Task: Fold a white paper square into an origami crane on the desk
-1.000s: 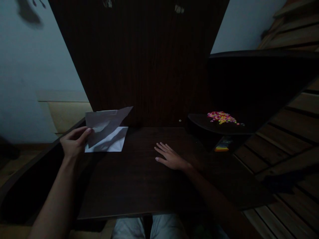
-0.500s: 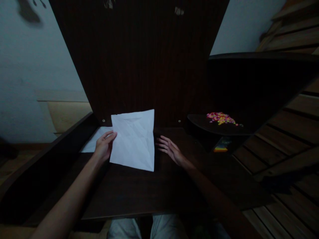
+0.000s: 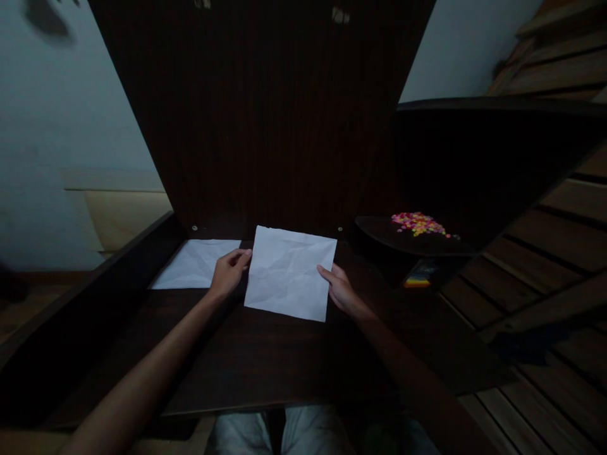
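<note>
A creased white sheet of paper is held up over the dark desk, tilted toward me. My right hand grips its right edge, with the thumb on the front face and the fingers behind. At the left edge, my left hand has its thumb and fingertips pinched together, touching the paper's very border. A second white sheet lies flat on the desk at the left, its right end partly covered by my left hand.
The dark wooden desk has a raised side board on the left and a tall back panel. On a rounded shelf at right sits a pile of small colourful pieces. Under it is a yellow-edged item.
The held sheet has moved right and swung its tilt. My right hand, open and apart before, now grips its right edge. My left hand has moved right, uncovering more of the second sheet.
</note>
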{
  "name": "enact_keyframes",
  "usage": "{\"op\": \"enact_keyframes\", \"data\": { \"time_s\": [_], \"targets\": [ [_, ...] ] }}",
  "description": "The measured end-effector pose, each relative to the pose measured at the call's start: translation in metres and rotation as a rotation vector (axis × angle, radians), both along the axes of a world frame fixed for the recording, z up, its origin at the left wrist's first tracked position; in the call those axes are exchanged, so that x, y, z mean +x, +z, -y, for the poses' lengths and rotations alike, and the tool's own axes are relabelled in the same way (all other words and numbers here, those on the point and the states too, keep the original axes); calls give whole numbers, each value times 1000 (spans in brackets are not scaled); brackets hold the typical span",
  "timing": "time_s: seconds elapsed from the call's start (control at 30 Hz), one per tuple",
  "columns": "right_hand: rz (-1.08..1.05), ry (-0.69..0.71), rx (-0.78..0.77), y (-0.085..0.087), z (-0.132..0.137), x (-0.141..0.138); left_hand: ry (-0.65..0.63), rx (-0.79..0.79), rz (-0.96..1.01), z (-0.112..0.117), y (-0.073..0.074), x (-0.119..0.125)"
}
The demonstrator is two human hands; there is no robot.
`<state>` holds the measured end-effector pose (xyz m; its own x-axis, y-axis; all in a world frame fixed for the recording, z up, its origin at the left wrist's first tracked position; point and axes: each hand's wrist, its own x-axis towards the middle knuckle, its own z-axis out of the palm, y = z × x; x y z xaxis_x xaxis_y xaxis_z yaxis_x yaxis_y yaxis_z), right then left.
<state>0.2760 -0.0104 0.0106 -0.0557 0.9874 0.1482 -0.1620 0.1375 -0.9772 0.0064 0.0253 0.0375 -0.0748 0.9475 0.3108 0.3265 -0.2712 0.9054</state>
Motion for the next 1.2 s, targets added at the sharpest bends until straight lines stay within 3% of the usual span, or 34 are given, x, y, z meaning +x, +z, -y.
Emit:
{"op": "enact_keyframes", "data": {
  "time_s": [0.1, 0.27, 0.37, 0.6, 0.73, 0.83, 0.97, 1.2],
  "targets": [
    [-29, -33, -32, 2, -5, 5, 54, 52, -416, -3, -6, -15],
    [-130, -35, -119, 11, -13, 7, -2, 76, -978, -10, -20, -31],
    [-178, -22, -126, 16, -16, 4, -34, 90, -1061, -14, -24, -34],
    [-255, -47, -176, 13, -12, -2, 10, 152, -1052, -22, -35, -41],
    [-303, -30, -172, 16, -5, -1, -2, 162, -799, -19, -29, -38],
    [-351, -37, -167, 21, -1, -2, -44, 100, -352, -7, -16, -27],
    [-404, -41, -191, 25, 3, -3, -348, -204, 359, 15, -4, -4],
    [-448, 21, -253, 24, 6, -6, -493, -407, 620, 38, -2, 17]
  ]
}}
